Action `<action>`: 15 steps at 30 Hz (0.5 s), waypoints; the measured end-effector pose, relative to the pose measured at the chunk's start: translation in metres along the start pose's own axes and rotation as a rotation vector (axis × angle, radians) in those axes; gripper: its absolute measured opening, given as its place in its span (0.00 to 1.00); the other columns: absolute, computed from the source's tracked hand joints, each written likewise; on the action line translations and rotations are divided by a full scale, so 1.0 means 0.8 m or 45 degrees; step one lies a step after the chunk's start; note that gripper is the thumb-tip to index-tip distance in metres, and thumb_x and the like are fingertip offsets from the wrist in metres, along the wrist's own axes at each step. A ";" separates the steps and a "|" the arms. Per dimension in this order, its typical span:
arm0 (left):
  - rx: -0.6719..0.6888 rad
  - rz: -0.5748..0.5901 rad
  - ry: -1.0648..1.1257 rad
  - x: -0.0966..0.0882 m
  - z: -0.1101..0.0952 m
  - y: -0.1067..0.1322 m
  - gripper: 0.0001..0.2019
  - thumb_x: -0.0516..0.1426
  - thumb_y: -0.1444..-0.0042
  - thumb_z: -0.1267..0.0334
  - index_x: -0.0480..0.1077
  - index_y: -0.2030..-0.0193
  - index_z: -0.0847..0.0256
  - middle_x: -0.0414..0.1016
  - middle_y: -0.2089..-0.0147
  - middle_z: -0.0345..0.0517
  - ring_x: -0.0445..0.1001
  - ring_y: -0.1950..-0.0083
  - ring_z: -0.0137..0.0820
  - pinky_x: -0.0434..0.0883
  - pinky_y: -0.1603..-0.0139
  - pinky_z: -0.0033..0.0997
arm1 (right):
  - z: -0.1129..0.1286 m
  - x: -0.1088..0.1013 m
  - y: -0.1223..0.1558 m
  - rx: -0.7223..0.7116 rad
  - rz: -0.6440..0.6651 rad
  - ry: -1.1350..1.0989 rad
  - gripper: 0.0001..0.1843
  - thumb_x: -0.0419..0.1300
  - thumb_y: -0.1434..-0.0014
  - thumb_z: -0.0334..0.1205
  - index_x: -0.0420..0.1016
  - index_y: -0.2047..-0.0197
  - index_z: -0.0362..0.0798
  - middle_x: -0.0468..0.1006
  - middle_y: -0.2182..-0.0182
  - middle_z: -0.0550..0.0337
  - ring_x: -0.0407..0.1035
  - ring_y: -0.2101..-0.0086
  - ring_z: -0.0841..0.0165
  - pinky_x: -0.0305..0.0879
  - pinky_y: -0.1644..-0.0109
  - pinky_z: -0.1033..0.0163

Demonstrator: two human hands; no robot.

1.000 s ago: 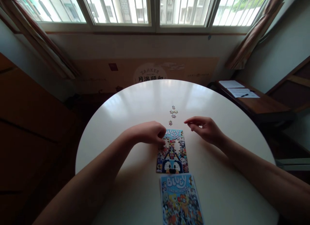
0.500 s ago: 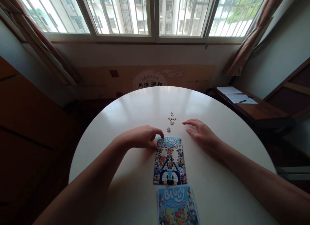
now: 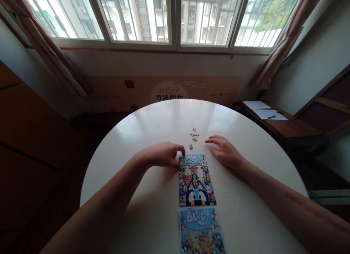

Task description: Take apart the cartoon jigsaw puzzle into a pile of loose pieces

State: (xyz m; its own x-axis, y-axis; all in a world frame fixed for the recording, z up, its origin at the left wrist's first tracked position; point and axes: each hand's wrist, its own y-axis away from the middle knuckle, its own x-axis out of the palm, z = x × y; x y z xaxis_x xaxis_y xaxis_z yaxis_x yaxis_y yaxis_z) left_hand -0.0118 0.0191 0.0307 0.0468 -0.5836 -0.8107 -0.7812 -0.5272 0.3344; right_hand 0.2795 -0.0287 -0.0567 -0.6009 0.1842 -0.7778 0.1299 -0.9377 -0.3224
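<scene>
On the white table lies a jigsaw puzzle (image 3: 195, 184), mostly assembled, with light gaps in its upper half. A blue dog's face fills its lower part. My left hand (image 3: 168, 154) grips its top left corner, with a bent index finger at the top edge and the thumb by the left side. My right hand (image 3: 222, 150) rests open on the table to the right of the puzzle, fingers apart and holding nothing. Several loose puzzle pieces (image 3: 194, 135) lie beyond the puzzle, between my hands. Directly below it is a matching picture card (image 3: 201, 228), cut off by the frame.
The round white table (image 3: 115, 155) has its far edge near a wall with a printed cardboard panel (image 3: 136, 89). A wooden side table (image 3: 298, 126) with papers (image 3: 269, 114) and a pen stands at the right. Barred windows and curtains are above.
The puzzle has turned slightly, its lower end swinging right, while my left hand stays at its corner. My right hand has hardly moved. The view has shifted a little.
</scene>
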 end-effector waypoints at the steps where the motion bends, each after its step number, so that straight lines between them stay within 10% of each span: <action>1: 0.001 -0.001 0.002 0.000 0.001 -0.001 0.22 0.64 0.48 0.54 0.72 0.46 0.56 0.75 0.64 0.43 0.71 0.66 0.32 0.62 0.69 0.29 | 0.000 0.000 0.000 0.007 -0.009 0.019 0.17 0.59 0.39 0.37 0.79 0.48 0.50 0.73 0.44 0.50 0.64 0.39 0.55 0.59 0.32 0.43; 8: 0.006 -0.042 0.006 0.006 0.007 -0.005 0.21 0.64 0.49 0.53 0.73 0.49 0.55 0.76 0.63 0.42 0.71 0.66 0.32 0.62 0.68 0.29 | 0.012 0.007 -0.002 0.182 0.062 0.383 0.26 0.56 0.36 0.41 0.69 0.35 0.52 0.54 0.29 0.48 0.43 0.29 0.51 0.46 0.27 0.42; 15: 0.022 -0.023 0.057 0.005 0.012 -0.006 0.21 0.64 0.48 0.53 0.73 0.49 0.56 0.75 0.65 0.41 0.71 0.66 0.32 0.63 0.67 0.29 | 0.012 0.015 -0.031 0.320 0.200 0.513 0.30 0.50 0.31 0.47 0.57 0.28 0.55 0.50 0.28 0.50 0.43 0.29 0.51 0.42 0.27 0.40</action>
State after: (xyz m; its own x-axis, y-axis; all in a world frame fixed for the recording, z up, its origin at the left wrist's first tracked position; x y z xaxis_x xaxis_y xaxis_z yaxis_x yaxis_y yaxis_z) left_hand -0.0140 0.0250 0.0214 0.0885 -0.6012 -0.7942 -0.7906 -0.5274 0.3112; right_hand 0.2614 -0.0056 -0.0531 -0.2305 0.0880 -0.9691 -0.0298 -0.9961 -0.0834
